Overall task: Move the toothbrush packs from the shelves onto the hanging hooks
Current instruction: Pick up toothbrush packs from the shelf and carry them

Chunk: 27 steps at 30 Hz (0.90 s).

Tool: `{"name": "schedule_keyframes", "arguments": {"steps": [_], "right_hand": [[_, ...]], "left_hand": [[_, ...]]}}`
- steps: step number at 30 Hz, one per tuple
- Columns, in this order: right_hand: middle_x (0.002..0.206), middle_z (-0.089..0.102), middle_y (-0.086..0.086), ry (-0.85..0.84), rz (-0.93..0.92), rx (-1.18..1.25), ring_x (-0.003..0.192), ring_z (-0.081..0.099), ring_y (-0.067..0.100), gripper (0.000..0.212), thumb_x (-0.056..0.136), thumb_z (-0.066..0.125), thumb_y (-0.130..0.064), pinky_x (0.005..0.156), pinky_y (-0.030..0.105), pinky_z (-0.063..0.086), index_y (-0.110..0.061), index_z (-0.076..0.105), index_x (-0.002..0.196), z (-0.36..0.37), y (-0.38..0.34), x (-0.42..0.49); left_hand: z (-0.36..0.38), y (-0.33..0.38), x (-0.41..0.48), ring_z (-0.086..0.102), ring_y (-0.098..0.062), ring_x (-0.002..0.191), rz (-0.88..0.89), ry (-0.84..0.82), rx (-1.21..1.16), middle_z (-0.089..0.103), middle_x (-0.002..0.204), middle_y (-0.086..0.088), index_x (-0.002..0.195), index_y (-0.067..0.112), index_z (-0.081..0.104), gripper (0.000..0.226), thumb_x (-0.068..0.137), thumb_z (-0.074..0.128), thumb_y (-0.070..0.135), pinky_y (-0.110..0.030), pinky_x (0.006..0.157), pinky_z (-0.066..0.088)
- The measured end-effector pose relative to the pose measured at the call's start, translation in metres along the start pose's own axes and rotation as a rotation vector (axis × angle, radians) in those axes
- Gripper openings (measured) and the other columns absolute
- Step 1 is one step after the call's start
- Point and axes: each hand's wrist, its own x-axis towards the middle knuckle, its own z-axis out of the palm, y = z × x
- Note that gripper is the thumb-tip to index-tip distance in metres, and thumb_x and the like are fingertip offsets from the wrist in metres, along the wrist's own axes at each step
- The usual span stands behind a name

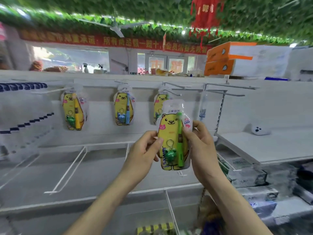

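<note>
Toothbrush pack [171, 122] with the yellow bear card, green brush and green frog charm is up in front of you, held upright in the air between both your hands, in front of the hook rail and above the lower shelf [101, 167]. Your left hand [144, 150] pinches its left edge, with the thumb on the front beside the key-ring and the fingers curled behind. Your right hand [201, 143] grips the right edge, thumb against the green brush handle, fingers wrapped round the back.

The top of the pack you hold overlaps the third hanging pack [157, 104], which shows only as a strip behind it. To the left of that hang the blue-brush pack [123, 109] and, further left, the yellow-brush pack [74, 111], each on its own hook under the top ledge. Just right of the pack in your hands, two bare hooks [227, 94] stick out from the rail.

White wire dividers [67, 170] split the lower shelf into bays. On the right-hand shelf sits a small white object with dark dots [260, 130], too blurred for you to identify. Orange-and-white boxes [228, 58] are stacked on the top ledge at the right
</note>
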Motion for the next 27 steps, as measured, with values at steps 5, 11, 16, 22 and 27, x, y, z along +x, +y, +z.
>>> {"name": "schedule_keyframes", "arguments": {"steps": [5,11,16,22,27], "right_hand": [[0.108,0.076,0.017,0.032,-0.035,0.063,0.106,0.072,0.041,0.015,0.106,0.059,-0.019,0.092,0.055,0.059,-0.013,0.063,0.12,-0.012,-0.011,0.015],[0.101,0.078,0.011,-0.036,-0.004,0.085,0.09,0.076,0.026,0.015,0.107,0.057,-0.016,0.075,0.041,0.062,-0.009,0.062,0.12,-0.021,-0.018,0.033],[0.103,0.077,0.013,-0.061,-0.003,0.096,0.092,0.076,0.027,0.015,0.107,0.058,-0.016,0.08,0.045,0.061,-0.01,0.062,0.12,-0.021,-0.018,0.042],[0.104,0.077,0.017,-0.119,0.023,0.118,0.093,0.076,0.029,0.017,0.106,0.059,-0.016,0.083,0.047,0.061,-0.007,0.061,0.12,-0.026,-0.014,0.045],[0.101,0.078,0.014,-0.168,0.028,0.143,0.091,0.076,0.028,0.017,0.107,0.058,-0.016,0.082,0.044,0.062,-0.007,0.061,0.12,-0.025,-0.014,0.047]], "left_hand": [[0.018,0.02,0.024,0.065,-0.039,0.078,0.046,-0.004,0.012,0.072,0.09,-0.011,0.106,0.023,0.069,0.017,0.109,0.054,0.032,-0.051,0.068,0.057],[0.03,0.025,0.034,0.065,-0.038,0.073,0.024,0.055,0.002,0.072,0.091,-0.013,0.105,0.021,0.069,0.017,0.109,0.054,0.029,-0.041,0.062,0.055],[0.037,0.028,0.035,0.065,-0.013,0.069,0.02,0.101,-0.048,0.072,0.082,0.001,0.104,0.015,0.067,0.016,0.108,0.054,0.023,-0.03,0.057,0.054],[0.042,0.027,0.028,0.068,-0.008,0.068,0.019,0.158,-0.084,0.074,0.081,0.002,0.104,0.012,0.067,0.018,0.108,0.053,0.023,-0.025,0.054,0.054],[0.042,0.026,0.028,0.069,-0.009,0.07,0.035,0.199,-0.103,0.074,0.081,0.001,0.104,0.012,0.068,0.019,0.107,0.053,0.023,-0.025,0.055,0.054]]}}
